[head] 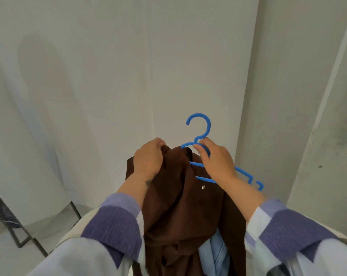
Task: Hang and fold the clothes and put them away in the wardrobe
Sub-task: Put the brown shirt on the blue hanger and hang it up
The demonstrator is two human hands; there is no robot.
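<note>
Left hand (148,158) bunching the raised brown garment (180,206) at its top edge, right hand (216,162) pinching the blue hanger (199,132) below the hook: best to feed 1 hanger arm, apparently partly inside, into the shoulder.

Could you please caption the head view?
Left hand grips brown garment; right hand holds blue hanger.

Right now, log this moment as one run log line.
stage: hangering | left hand: grips brown garment | right hand: pinches blue hanger neck | wardrobe: not visible
</note>
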